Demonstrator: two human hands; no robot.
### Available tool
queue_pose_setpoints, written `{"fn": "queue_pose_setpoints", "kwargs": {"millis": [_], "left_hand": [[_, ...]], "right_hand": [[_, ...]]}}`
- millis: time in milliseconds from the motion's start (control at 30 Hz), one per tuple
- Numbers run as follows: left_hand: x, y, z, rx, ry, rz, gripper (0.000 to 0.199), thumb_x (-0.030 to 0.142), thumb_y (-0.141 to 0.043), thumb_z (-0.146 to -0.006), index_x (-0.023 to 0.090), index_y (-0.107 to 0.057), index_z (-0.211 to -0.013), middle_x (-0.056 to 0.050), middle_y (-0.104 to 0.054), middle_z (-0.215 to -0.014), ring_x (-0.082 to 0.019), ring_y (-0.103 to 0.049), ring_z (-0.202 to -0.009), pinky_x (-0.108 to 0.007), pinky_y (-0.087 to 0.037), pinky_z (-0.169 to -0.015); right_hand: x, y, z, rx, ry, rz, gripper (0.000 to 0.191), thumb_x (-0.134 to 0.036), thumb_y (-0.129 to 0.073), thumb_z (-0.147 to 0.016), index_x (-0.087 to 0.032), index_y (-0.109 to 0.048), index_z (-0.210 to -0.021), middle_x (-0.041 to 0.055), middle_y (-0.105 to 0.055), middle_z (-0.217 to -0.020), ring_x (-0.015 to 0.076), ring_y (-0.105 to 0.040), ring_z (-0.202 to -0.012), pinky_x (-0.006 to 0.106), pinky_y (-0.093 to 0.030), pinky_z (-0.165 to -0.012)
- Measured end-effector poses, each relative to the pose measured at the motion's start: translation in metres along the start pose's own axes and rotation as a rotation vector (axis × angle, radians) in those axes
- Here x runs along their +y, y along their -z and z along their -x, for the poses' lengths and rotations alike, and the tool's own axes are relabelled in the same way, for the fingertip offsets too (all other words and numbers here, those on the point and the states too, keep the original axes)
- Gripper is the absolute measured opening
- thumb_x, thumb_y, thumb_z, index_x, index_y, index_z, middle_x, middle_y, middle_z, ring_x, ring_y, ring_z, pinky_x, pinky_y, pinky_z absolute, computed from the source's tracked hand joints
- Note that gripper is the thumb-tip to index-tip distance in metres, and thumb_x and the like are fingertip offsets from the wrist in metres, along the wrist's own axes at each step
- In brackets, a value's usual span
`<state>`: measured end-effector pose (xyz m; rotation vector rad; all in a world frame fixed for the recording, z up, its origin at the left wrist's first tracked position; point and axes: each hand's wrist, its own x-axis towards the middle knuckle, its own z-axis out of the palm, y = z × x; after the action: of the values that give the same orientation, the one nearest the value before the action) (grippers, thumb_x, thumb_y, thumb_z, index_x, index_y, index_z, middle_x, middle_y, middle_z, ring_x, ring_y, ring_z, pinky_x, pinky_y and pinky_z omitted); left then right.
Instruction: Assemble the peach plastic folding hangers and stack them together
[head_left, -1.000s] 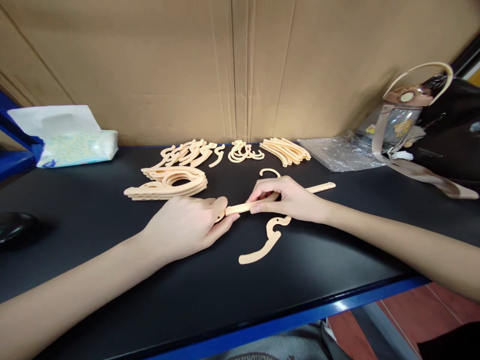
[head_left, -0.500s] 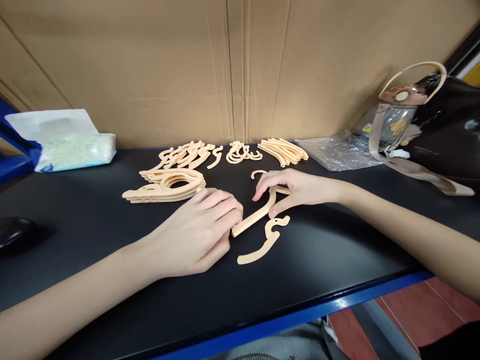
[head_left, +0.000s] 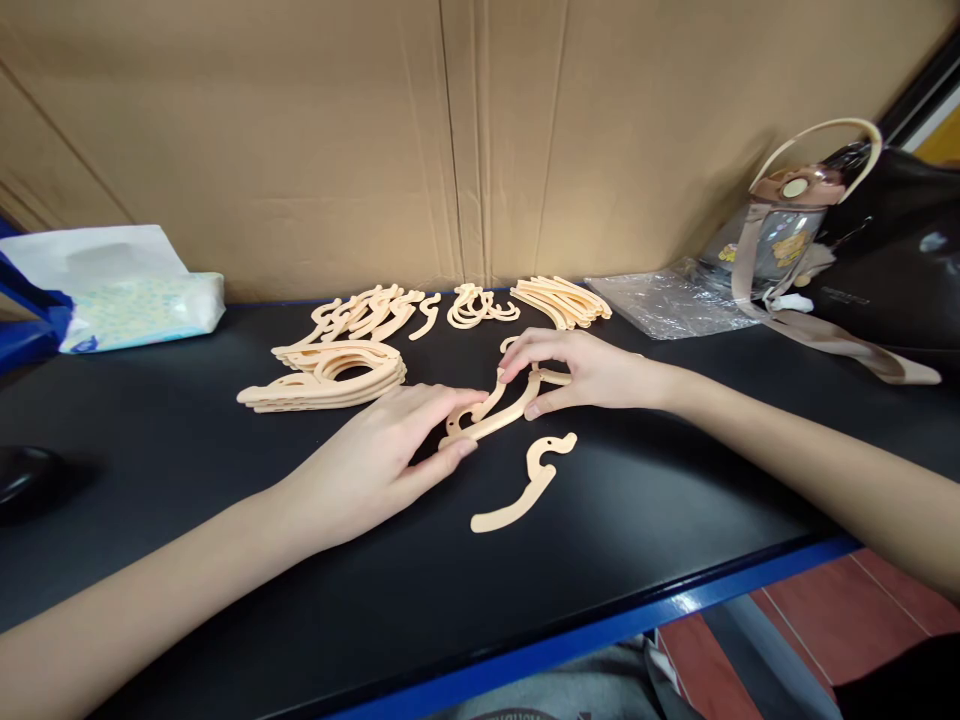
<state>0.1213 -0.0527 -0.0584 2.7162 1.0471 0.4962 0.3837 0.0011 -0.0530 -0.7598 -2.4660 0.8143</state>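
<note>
My left hand (head_left: 382, 455) has its thumb and fingers closed around the left end of a partly joined beige plastic hanger (head_left: 495, 424), where a curved arm piece lies against a long bar. My right hand (head_left: 570, 370) pinches the same hanger near its middle, and a small hook tip pokes up behind the fingers. Part of the hanger is hidden under both hands. In front of them a loose curved hanger arm (head_left: 517, 505) with a notched end lies flat on the table.
Stacked hangers (head_left: 330, 385) lie left of centre. Behind are loose hanger arms (head_left: 367, 312), hooks (head_left: 476, 308) and bars (head_left: 562, 300). A clear plastic bag (head_left: 667, 300), a bottle (head_left: 784, 235) and a black bag (head_left: 892, 270) sit right; tissues (head_left: 142, 305) and a mouse (head_left: 26, 475) left.
My left hand has opened from a curled grip and now holds the curved arm against the bar's left end. The hanger has shifted slightly left and away with my right hand.
</note>
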Motion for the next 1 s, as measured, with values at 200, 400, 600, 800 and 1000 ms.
{"fn": "queue_pose_setpoints", "kwargs": {"millis": [200,400,600,800,1000], "left_hand": [[0.004,0.0,-0.001,-0.012,-0.048,-0.039,0.031,0.017,-0.039,-0.093,0.02,-0.054,-0.12,-0.005,-0.062,-0.111,-0.019,-0.057,-0.098,-0.034,-0.045,-0.086],[-0.002,0.001,-0.001,-0.021,-0.136,-0.137,0.04,0.005,-0.034,-0.091,0.02,-0.055,-0.122,-0.005,-0.061,-0.117,-0.02,-0.052,-0.106,-0.036,-0.043,-0.091],[-0.003,-0.001,-0.001,0.068,-0.193,-0.271,0.038,0.004,-0.032,-0.092,0.019,-0.058,-0.116,-0.005,-0.064,-0.113,-0.019,-0.056,-0.096,-0.034,-0.046,-0.082],[0.0,-0.001,0.001,0.159,-0.046,-0.483,0.029,0.025,-0.035,-0.099,0.018,-0.062,-0.108,-0.004,-0.063,-0.086,-0.019,-0.059,-0.072,-0.029,-0.039,-0.055],[-0.001,-0.001,-0.001,0.078,-0.058,-0.465,0.03,0.028,-0.037,-0.099,0.018,-0.063,-0.11,-0.005,-0.062,-0.09,-0.021,-0.06,-0.079,-0.031,-0.043,-0.059]], "right_hand": [[-0.009,-0.009,0.001,0.109,-0.13,0.323,0.043,-0.05,-0.073,-0.076,-0.02,-0.067,-0.107,0.0067,-0.058,-0.108,0.0235,-0.056,-0.102,0.038,-0.045,-0.09],[-0.017,-0.008,0.002,0.073,-0.158,0.429,0.048,-0.056,-0.071,-0.076,-0.02,-0.066,-0.108,0.0071,-0.063,-0.107,0.0267,-0.057,-0.101,0.037,-0.044,-0.083],[-0.018,-0.013,0.002,0.024,-0.047,0.211,0.035,-0.04,-0.072,-0.08,-0.021,-0.066,-0.109,0.0056,-0.062,-0.113,0.0199,-0.061,-0.096,0.033,-0.046,-0.085],[-0.024,-0.02,0.003,0.067,-0.026,0.29,0.032,-0.04,-0.072,-0.081,-0.021,-0.066,-0.105,0.0043,-0.059,-0.106,0.0175,-0.059,-0.091,0.028,-0.045,-0.075],[-0.034,-0.02,0.003,0.137,-0.203,0.563,0.05,-0.065,-0.057,-0.083,-0.016,-0.064,-0.089,0.0033,-0.061,-0.08,0.0176,-0.056,-0.073,0.027,-0.034,-0.059]]}}
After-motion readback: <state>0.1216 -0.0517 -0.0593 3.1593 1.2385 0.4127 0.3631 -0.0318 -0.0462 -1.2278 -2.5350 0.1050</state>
